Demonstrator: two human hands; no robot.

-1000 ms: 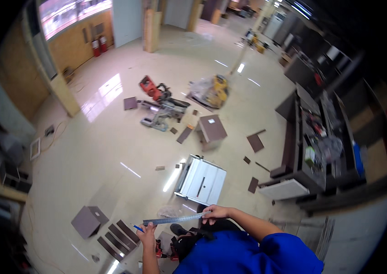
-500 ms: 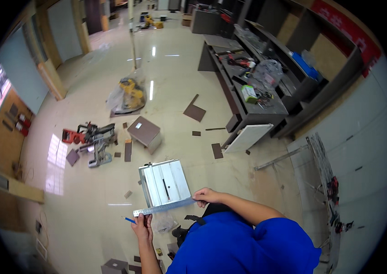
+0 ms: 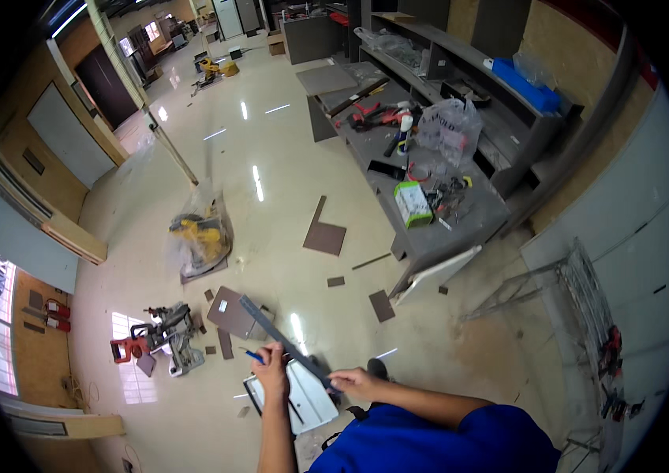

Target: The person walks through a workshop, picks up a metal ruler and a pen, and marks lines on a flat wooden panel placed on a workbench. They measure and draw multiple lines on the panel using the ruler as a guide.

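Left hand [image 3: 272, 369], with blue pen [image 3: 255, 356], and right hand [image 3: 355, 384] hold a grey strip [image 3: 297, 352] over a white-topped machine [image 3: 312, 402].

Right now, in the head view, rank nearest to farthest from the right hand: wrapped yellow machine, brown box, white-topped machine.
1. White-topped machine, left of the right hand.
2. Brown box, ahead left.
3. Wrapped yellow machine, beyond it.

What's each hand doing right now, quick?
Left hand: closed, holding a blue pen-like stick and touching the long strip.
Right hand: closed, holding the near end of the long strip.
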